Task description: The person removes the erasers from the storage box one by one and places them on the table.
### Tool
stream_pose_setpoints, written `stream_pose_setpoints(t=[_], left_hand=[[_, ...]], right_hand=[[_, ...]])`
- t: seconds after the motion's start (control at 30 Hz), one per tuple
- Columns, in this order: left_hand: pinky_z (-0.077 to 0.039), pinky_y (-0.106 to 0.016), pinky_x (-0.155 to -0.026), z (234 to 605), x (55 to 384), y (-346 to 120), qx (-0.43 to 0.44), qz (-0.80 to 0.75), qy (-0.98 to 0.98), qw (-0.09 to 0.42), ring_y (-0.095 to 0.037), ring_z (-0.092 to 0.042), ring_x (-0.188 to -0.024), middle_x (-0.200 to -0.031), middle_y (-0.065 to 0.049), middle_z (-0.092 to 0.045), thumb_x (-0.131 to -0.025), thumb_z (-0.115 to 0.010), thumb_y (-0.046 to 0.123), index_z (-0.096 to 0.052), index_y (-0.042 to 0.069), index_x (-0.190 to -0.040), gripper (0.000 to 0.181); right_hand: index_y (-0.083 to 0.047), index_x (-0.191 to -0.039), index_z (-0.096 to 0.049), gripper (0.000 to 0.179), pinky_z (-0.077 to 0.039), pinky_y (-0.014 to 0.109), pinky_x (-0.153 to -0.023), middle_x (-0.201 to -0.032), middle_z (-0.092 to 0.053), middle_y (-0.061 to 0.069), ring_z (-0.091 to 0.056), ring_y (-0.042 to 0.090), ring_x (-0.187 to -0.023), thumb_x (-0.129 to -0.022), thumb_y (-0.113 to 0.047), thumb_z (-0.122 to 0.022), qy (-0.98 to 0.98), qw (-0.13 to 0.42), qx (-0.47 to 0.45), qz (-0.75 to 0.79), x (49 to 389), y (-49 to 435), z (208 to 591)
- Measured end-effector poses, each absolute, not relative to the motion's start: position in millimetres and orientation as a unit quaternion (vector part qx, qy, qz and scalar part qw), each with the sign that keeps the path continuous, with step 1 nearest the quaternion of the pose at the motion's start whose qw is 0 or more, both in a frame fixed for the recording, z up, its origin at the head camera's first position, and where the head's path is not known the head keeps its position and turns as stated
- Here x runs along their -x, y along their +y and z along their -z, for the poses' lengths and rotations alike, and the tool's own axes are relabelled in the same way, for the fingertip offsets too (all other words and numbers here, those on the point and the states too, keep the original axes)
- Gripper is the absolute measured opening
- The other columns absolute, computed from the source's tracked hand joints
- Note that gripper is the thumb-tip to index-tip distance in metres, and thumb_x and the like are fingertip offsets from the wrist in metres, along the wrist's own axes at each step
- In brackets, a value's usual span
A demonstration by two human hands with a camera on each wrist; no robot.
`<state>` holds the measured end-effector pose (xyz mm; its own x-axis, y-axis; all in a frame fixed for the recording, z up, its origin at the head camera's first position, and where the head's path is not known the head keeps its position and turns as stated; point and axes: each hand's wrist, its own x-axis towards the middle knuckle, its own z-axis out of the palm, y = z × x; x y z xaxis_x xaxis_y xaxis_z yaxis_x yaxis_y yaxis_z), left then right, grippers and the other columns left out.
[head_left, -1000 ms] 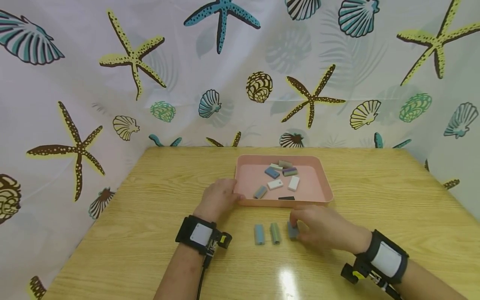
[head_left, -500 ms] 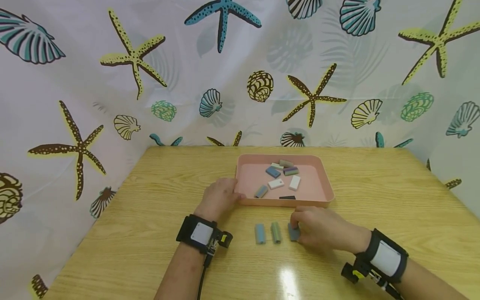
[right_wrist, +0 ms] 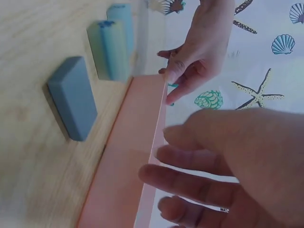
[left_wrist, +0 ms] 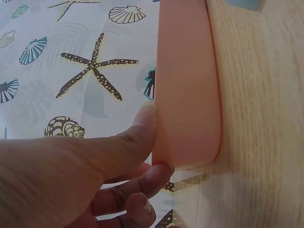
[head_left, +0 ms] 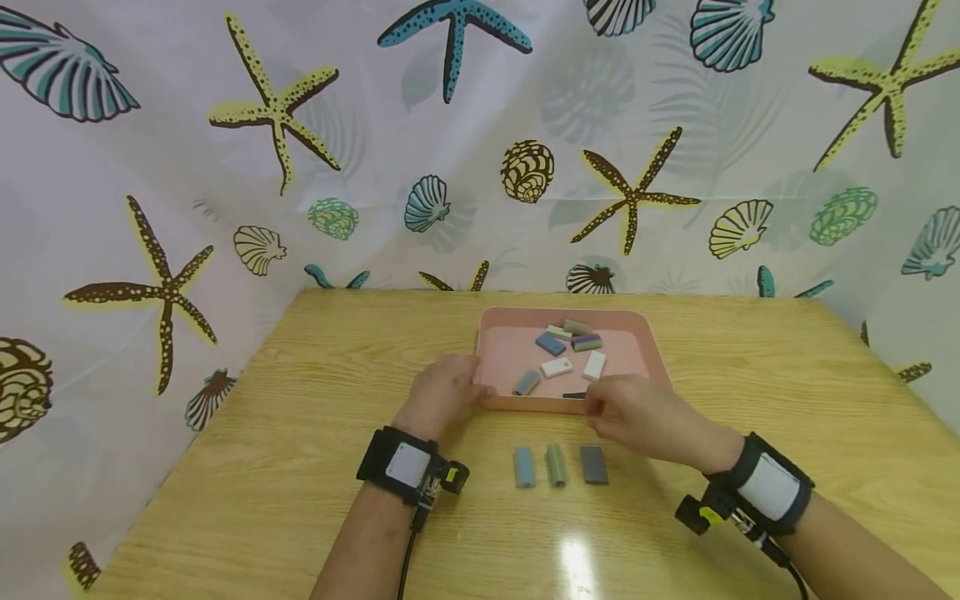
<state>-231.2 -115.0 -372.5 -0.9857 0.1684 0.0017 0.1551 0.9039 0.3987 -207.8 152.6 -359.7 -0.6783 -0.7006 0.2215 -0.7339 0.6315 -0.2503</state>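
A pink tray (head_left: 532, 404) lies on the table, and my left hand (head_left: 442, 392) pinches its near left corner between thumb and fingers. My right hand (head_left: 648, 417) hovers at the tray's front rim. In the right wrist view its fingers (right_wrist: 185, 183) are loosely extended and hold nothing. Before the tray, three eraser-like blocks stand in a row: a light blue block (head_left: 524, 467), a green block (head_left: 556, 465) and a dark grey block (head_left: 594, 465). Inside the tray are several more, among them a white block (head_left: 557, 367), a blue block (head_left: 551, 343) and a partly hidden dark block (head_left: 573, 396).
The wooden table (head_left: 360, 358) reaches back to a white cloth (head_left: 480, 225) printed with starfish and shells. At the back of the tray a purple and green block (head_left: 587, 342) lies beside a tan block (head_left: 577, 327). Each wrist wears a strapped camera.
My right hand has let go of the dark grey block, leaving it at the row's right end, and has moved forward to the tray's front rim. The left hand stays on the tray.
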Motion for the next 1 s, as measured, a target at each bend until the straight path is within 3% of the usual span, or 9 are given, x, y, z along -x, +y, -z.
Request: stream_pose_setpoints(t=[0.2,0.6,1.0], left_hand=[[-0.035,-0.027,-0.052,373,232,-115,-0.080,-0.207,0.975,0.017,-0.015,-0.047,-0.064,-0.075,-0.003,-0.052,-0.082,-0.068,0.032,-0.058,0.012,-0.089,0.024],[-0.037,-0.028,-0.054,373,231,-116,-0.085,-0.203,0.975,0.014,-0.016,-0.048,-0.066,-0.079,-0.002,-0.055,-0.082,-0.067,0.032,-0.060,0.009,-0.100,0.030],[-0.037,-0.027,-0.054,371,230,-116,-0.093,-0.200,0.975,0.013,-0.015,-0.048,-0.065,-0.077,-0.002,-0.055,-0.083,-0.066,0.031,-0.059,0.010,-0.095,0.025]], right_hand=[[-0.019,-0.076,-0.057,0.011,-0.043,0.027,-0.058,-0.074,-0.055,-0.007,-0.048,0.010,-0.067,-0.081,-0.014,-0.066,-0.922,0.058,-0.337,-0.180,231,154,358],[-0.006,-0.085,-0.060,0.011,-0.040,0.029,-0.052,-0.087,-0.058,0.009,-0.047,0.016,-0.063,-0.081,-0.013,-0.067,-0.950,0.052,-0.255,-0.173,273,159,367],[-0.006,-0.081,-0.059,0.016,-0.039,0.033,-0.058,-0.082,-0.058,0.007,-0.049,0.020,-0.069,-0.078,-0.016,-0.072,-0.954,0.010,-0.234,-0.187,290,161,379]])
